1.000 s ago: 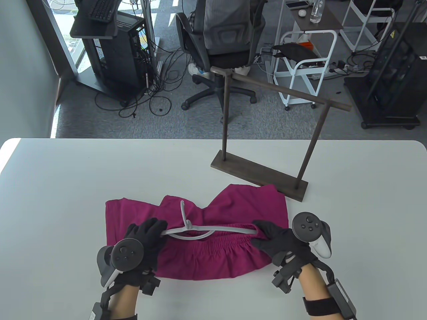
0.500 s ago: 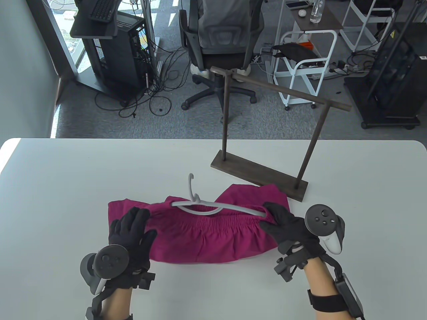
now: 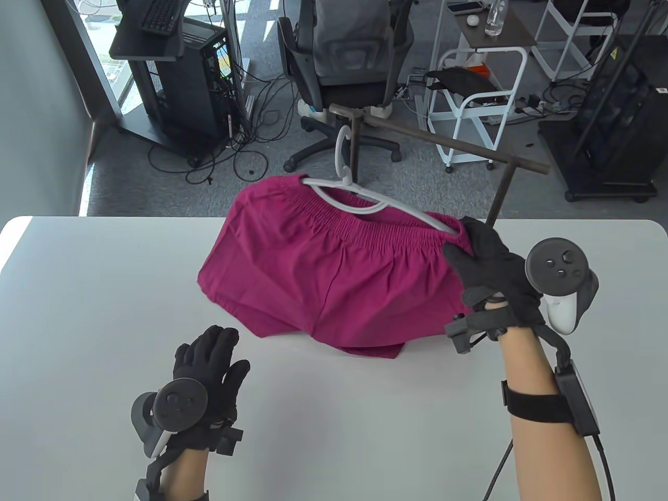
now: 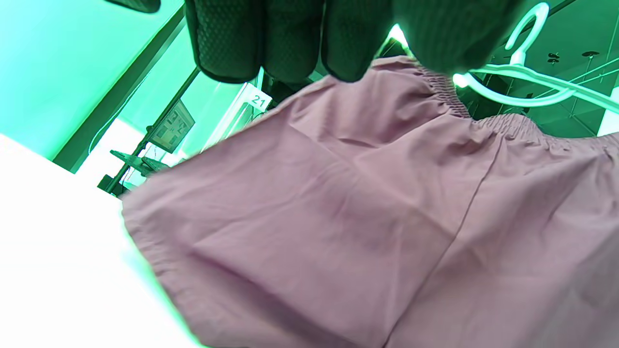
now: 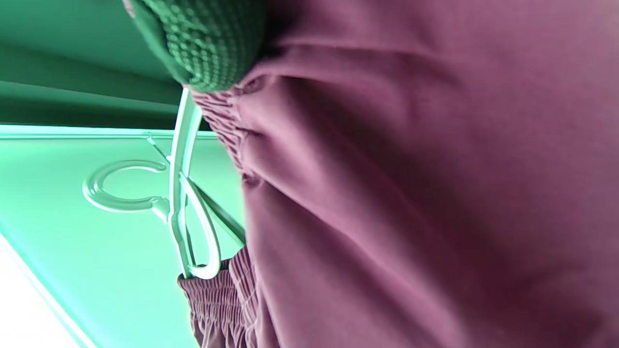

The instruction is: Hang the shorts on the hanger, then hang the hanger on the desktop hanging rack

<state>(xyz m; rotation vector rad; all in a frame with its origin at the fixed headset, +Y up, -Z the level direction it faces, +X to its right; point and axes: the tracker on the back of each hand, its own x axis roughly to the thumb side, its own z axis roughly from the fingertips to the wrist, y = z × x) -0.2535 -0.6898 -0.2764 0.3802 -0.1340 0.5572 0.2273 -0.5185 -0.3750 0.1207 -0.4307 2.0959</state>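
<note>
Magenta shorts (image 3: 334,266) hang by their waistband from a white plastic hanger (image 3: 365,195), lifted above the table; the leg hems still brush the tabletop. My right hand (image 3: 482,255) grips the hanger's right end together with the waistband. The hook (image 3: 342,148) stands up close to the left end of the dark wooden rack's bar (image 3: 443,141). My left hand (image 3: 209,360) rests open on the table in front of the shorts, holding nothing. The left wrist view shows the shorts (image 4: 367,217) and hanger (image 4: 527,82); the right wrist view shows the hanger (image 5: 181,193) and cloth (image 5: 411,193).
The rack's right post (image 3: 501,195) rises just behind my right hand; its base is hidden by the shorts. The white table (image 3: 78,292) stretches to both sides. Beyond its far edge are an office chair (image 3: 344,57), a white cart (image 3: 480,104) and cables on the floor.
My right hand has lifted the hanger with the shorts up off the table and toward the rack. My left hand let go of the hanger and drew back onto the table.
</note>
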